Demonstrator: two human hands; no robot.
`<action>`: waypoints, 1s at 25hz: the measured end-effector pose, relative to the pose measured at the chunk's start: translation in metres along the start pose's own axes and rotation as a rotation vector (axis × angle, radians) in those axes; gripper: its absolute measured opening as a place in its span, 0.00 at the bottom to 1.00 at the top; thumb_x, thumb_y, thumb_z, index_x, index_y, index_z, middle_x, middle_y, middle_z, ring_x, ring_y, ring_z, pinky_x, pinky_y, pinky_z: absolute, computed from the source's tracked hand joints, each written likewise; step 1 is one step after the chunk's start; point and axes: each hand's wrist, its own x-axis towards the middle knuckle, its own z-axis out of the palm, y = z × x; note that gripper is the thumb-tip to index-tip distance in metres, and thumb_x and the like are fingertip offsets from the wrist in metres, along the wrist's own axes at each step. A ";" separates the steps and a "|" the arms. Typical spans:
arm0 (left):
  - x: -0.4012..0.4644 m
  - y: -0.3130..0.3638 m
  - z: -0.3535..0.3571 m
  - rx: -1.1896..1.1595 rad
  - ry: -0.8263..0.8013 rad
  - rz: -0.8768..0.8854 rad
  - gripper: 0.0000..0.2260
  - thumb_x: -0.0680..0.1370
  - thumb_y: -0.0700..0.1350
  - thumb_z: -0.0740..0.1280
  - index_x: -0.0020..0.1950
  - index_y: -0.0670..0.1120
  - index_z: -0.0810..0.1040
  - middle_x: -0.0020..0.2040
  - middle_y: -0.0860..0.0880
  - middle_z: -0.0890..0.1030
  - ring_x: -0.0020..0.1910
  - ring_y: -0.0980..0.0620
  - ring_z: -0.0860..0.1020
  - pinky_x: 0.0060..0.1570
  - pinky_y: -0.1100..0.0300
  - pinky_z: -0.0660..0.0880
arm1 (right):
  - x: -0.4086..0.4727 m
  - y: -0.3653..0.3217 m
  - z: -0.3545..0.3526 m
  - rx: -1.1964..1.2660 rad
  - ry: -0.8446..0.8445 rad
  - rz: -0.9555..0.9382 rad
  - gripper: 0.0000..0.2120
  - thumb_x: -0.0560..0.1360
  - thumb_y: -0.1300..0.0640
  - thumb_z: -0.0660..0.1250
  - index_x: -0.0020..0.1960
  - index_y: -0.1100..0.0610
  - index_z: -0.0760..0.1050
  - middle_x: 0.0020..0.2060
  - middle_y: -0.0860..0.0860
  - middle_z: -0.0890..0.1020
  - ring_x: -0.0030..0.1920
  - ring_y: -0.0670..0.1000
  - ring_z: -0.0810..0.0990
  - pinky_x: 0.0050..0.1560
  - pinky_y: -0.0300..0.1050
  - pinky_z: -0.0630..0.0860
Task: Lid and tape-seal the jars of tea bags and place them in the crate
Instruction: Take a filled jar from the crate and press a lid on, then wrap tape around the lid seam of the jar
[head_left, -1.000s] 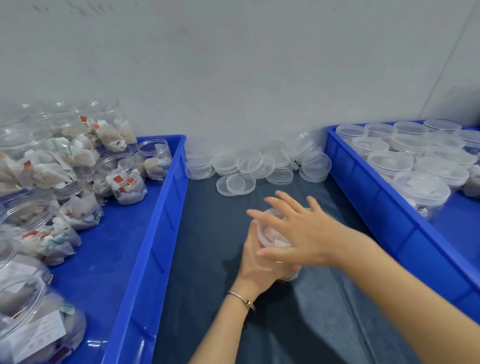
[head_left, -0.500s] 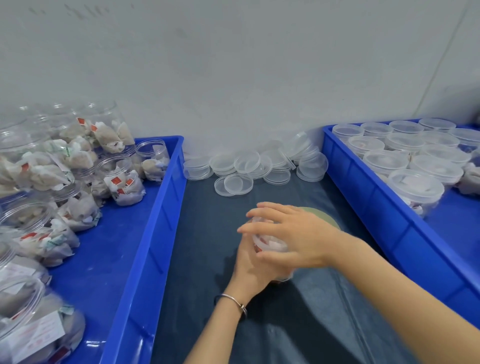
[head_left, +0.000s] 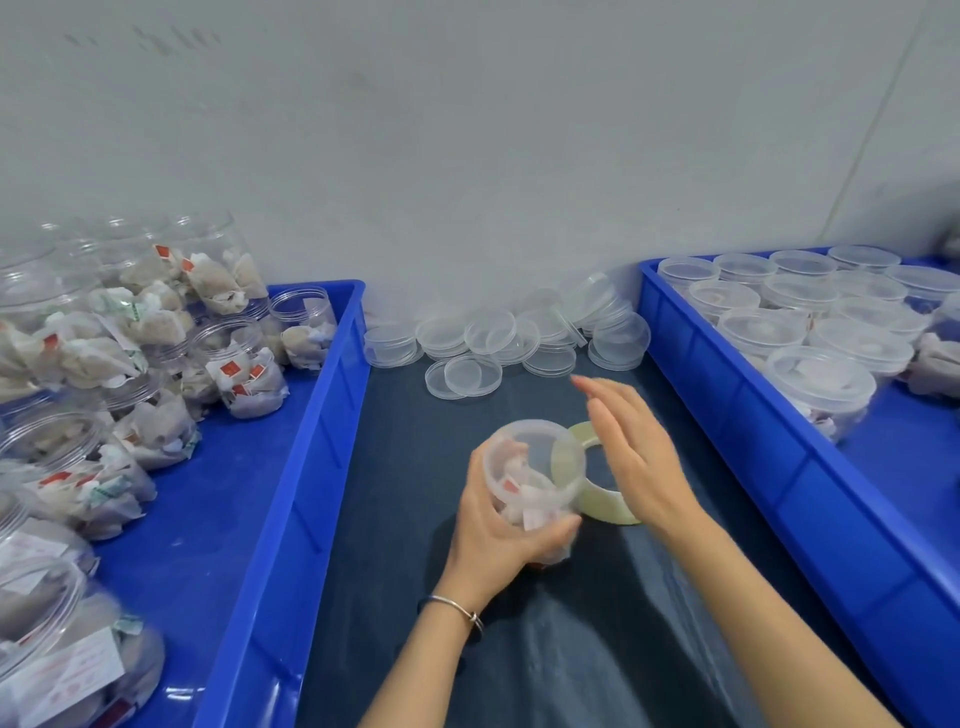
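The left hand (head_left: 498, 525) grips a clear jar (head_left: 535, 478) from below and behind, fingers curled round its lower body, thumb up along the near side. The jar sits tilted above the dark mat (head_left: 395, 519), its lid (head_left: 535, 441) already on and facing up toward me; tea bags with red tags show through the wall. The right hand (head_left: 634, 457) hovers just beside the jar on its right, fingers straight and loosely spread, holding nothing. Under that palm, partly hidden by the jar, lies a roll of pale tape (head_left: 605, 501) flat on the mat.

At the back of the mat, against the wall, a heap of loose clear lids (head_left: 498, 343) lies scattered and stacked. The blue crate on the left (head_left: 311, 431) holds open jars stuffed with tea bags (head_left: 244, 379), some upright, some tipped on their sides. The blue crate on the right (head_left: 727, 415) holds lidded jars (head_left: 821, 379) standing close together in rows; at its far right edge something pale and crumpled shows, too cut off to tell. A thin bracelet (head_left: 457, 608) circles the left wrist.
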 end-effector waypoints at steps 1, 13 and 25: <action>0.002 -0.001 -0.002 0.012 0.045 -0.009 0.36 0.56 0.51 0.80 0.61 0.53 0.70 0.59 0.55 0.76 0.60 0.57 0.75 0.54 0.67 0.74 | -0.004 0.016 -0.007 -0.161 -0.070 0.117 0.21 0.80 0.45 0.56 0.70 0.51 0.68 0.67 0.47 0.70 0.70 0.46 0.65 0.68 0.41 0.61; 0.001 0.040 -0.001 0.215 0.336 0.388 0.17 0.76 0.46 0.64 0.64 0.44 0.72 0.61 0.53 0.73 0.63 0.55 0.72 0.61 0.68 0.67 | -0.046 0.027 -0.019 -0.366 -0.065 0.240 0.20 0.73 0.35 0.54 0.41 0.53 0.66 0.28 0.47 0.74 0.31 0.47 0.73 0.38 0.46 0.69; 0.006 0.068 0.039 0.563 -0.065 0.348 0.12 0.81 0.44 0.62 0.61 0.42 0.79 0.60 0.49 0.79 0.60 0.53 0.74 0.66 0.62 0.63 | -0.066 -0.011 -0.018 0.187 0.141 0.274 0.27 0.75 0.40 0.52 0.35 0.65 0.65 0.24 0.49 0.69 0.26 0.45 0.66 0.29 0.40 0.65</action>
